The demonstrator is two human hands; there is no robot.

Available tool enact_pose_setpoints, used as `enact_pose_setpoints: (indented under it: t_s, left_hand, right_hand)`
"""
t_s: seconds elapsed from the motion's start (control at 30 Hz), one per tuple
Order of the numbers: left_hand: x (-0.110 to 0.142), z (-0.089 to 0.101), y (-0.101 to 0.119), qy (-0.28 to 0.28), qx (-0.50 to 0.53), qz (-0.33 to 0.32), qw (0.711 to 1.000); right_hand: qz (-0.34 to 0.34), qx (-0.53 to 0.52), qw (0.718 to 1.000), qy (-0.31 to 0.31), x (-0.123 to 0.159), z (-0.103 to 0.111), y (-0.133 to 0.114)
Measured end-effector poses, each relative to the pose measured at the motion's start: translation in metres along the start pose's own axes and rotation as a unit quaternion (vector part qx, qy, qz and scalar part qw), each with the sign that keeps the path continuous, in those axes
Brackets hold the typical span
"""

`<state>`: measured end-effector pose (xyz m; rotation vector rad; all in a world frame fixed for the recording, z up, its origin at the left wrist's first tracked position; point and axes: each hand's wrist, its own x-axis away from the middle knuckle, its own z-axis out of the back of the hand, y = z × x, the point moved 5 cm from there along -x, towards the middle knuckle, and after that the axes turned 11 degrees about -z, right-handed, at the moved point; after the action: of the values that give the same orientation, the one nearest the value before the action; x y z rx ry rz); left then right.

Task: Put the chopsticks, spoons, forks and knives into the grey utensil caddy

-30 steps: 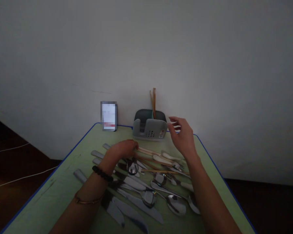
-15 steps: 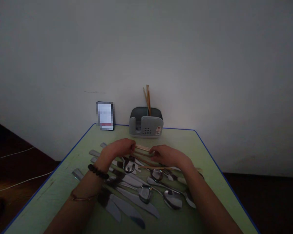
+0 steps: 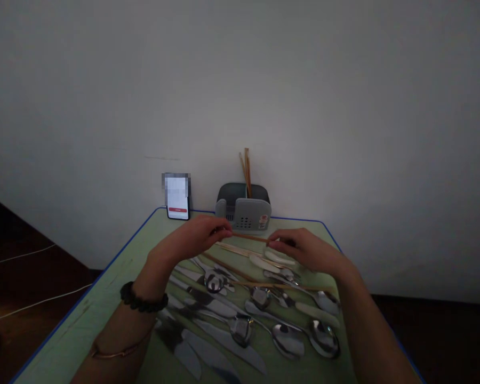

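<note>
Between my two hands a brown wooden chopstick point(image 3: 250, 237) is stretched level, just in front of the cutlery holder. My left hand point(image 3: 202, 234) pinches its left end, and my right hand point(image 3: 309, 249) has its fingertips closed on the right end. Whether a second stick lies behind it, I cannot tell. Pale chopsticks point(image 3: 240, 249) lie on the table below my hands, with darker brown chopsticks point(image 3: 230, 266) nearer. Around them are metal spoons point(image 3: 288, 340), a ladle-like round spoon point(image 3: 214, 280) and several table knives point(image 3: 210, 354).
The grey two-compartment cutlery holder point(image 3: 251, 205) stands against the wall, with upright chopsticks point(image 3: 247, 170) in it. A phone point(image 3: 178, 200) with a lit screen leans on the wall to its left. The light green table point(image 3: 104, 304) has a blue edge.
Both hands have lifted off the pile toward the holder and spread apart, a brown chopstick now between them. Pale chopsticks are left lying on the table. The view has shifted slightly.
</note>
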<state>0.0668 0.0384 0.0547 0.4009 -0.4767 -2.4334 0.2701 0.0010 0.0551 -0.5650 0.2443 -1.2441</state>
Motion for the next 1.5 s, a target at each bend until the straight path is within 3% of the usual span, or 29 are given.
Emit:
enact_pose_setpoints:
  t_s: [0.13, 0.3, 0.47, 0.57, 0.67, 0.77, 0.9, 1.03, 1.13, 1.27, 1.5]
  left_hand:
    - [0.001, -0.013, -0.005, -0.063, 0.006, 0.019, 0.998]
    - [0.006, -0.037, -0.024, -0.170, -0.017, 0.088, 0.981]
    - [0.011, -0.051, -0.052, -0.202, -0.033, 0.159, 0.966]
    - [0.011, -0.053, -0.057, -0.201, -0.028, 0.157, 0.967]
    - [0.007, -0.048, -0.049, -0.178, -0.025, 0.132, 0.975]
    - [0.000, -0.037, -0.026, -0.132, -0.014, 0.070, 0.989]
    - [-0.006, -0.016, 0.010, -0.050, -0.021, -0.003, 0.999]
    - [-0.003, 0.003, 0.027, 0.049, -0.041, -0.038, 0.997]
    - [0.000, 0.009, 0.027, 0.056, -0.038, -0.043, 0.997]
    - [0.004, 0.016, 0.030, 0.058, -0.052, -0.033, 0.996]
    - [0.010, 0.024, 0.049, 0.098, -0.059, -0.068, 0.991]
  right_hand:
    - [-0.032, 0.010, 0.999, -0.016, 0.004, 0.002, 0.008]
    - [-0.073, 0.053, 0.992, -0.091, -0.005, -0.024, 0.013]
    - [-0.153, 0.099, 0.979, -0.087, -0.013, -0.032, 0.039]
    - [-0.136, 0.093, 0.983, -0.082, -0.015, -0.030, 0.043]
    - [-0.071, 0.059, 0.994, -0.062, -0.015, -0.025, 0.031]
    - [-0.029, 0.034, 0.999, -0.013, -0.012, -0.014, 0.014]
    - [-0.007, -0.022, 0.996, 0.091, 0.000, 0.008, -0.009]
    - [-0.014, -0.128, 0.975, 0.180, 0.015, 0.031, -0.019]
    - [-0.033, -0.174, 0.970, 0.165, 0.020, 0.036, -0.018]
    - [-0.034, -0.136, 0.985, 0.100, 0.022, 0.030, -0.025]
    - [-0.006, -0.127, 0.982, 0.141, 0.032, 0.031, -0.045]
